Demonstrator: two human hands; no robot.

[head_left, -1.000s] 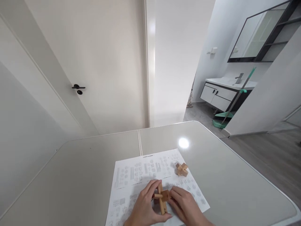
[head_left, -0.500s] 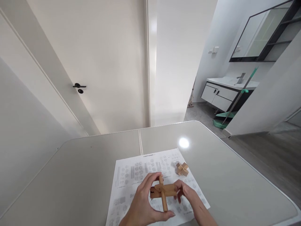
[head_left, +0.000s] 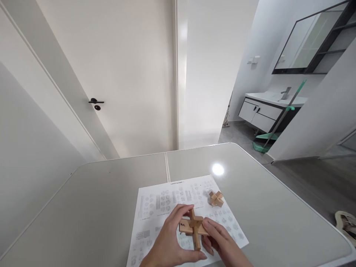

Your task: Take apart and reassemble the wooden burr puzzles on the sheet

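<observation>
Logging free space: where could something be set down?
Left and right of the printed sheet the tabletop looks bare out to its edges. Crowded: the sheet's near half, under the left hand, right hand and wooden cross; near its right edge, a wooden burr puzzle.

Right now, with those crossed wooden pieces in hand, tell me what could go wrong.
The crossed wooden pieces might slip apart if the left hand or right hand loosens its hold. A dropped piece could land on the printed sheet beneath. If that sheet gets dragged, the small wooden assembly near its right edge might shift.
</observation>
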